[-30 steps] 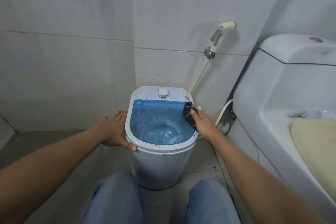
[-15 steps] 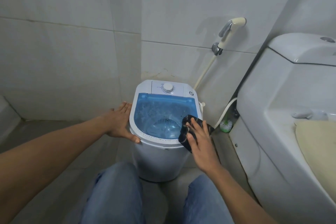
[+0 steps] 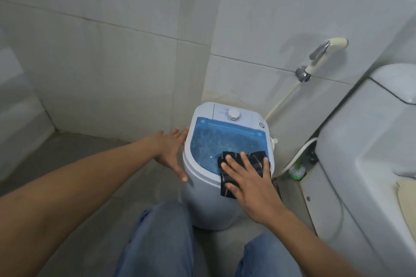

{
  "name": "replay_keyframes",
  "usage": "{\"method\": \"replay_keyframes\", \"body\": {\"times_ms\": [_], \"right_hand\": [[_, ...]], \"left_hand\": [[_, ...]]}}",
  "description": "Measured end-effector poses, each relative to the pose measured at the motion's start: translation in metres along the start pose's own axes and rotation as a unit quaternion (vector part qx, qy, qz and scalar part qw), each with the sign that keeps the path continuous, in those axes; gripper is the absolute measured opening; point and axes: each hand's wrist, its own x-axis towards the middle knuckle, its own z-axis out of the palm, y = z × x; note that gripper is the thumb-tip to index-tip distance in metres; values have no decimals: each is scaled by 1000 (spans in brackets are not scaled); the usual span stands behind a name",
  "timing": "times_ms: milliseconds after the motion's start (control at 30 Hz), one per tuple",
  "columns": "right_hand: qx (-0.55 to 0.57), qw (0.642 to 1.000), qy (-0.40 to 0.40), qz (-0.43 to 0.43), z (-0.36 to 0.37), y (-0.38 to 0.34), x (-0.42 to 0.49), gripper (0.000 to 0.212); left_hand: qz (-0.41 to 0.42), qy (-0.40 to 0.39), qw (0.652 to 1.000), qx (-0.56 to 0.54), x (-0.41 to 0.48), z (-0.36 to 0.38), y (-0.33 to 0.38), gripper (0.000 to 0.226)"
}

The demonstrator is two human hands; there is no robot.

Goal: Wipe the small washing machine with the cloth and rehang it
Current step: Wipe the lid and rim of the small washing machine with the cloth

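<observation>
A small white washing machine [image 3: 203, 200] with a clear blue lid and a white dial stands on the floor in the wall corner. A dark cloth [image 3: 255, 163] with thin pale stripes lies on the lid's near right part and hangs over the front rim. My right hand [image 3: 249, 183] presses flat on the cloth, fingers spread. My left hand [image 3: 172, 152] rests open against the machine's left side, thumb on the front rim.
A white toilet [image 3: 364, 164] with its cistern stands close on the right. A bidet sprayer [image 3: 324, 54] hangs on the tiled wall, its hose running down behind the machine. A green brush [image 3: 297, 171] sits between machine and toilet. My knees in jeans [image 3: 157, 240] are just below.
My right hand has slid the cloth from the lid's far right edge down to its near right front. The view has shifted right and closer. My left hand stays on the machine's side.
</observation>
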Motion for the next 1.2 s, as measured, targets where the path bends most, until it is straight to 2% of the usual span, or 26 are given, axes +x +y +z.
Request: {"method": "replay_keyframes", "body": {"times_ms": [133,433,733,1000,1200], "right_hand": [[-11,999,-22,-38,-2,-21,21,59],[-17,997,-47,-51,-7,-42,45,62],[7,997,-47,-53,-3,-81,108,51],[58,995,-77,-7,-6,-77,158,50],[76,992,-84,54,-5,-58,200,48]], "left_hand": [[-16,8,1000,15,-8,-7,-10,162],[-31,23,999,28,-25,-20,-35,164],[-31,12,999,29,-27,-14,-27,161],[-68,-11,998,1,-33,-18,-40,166],[-55,-14,998,-3,-31,-7,-37,166]]}}
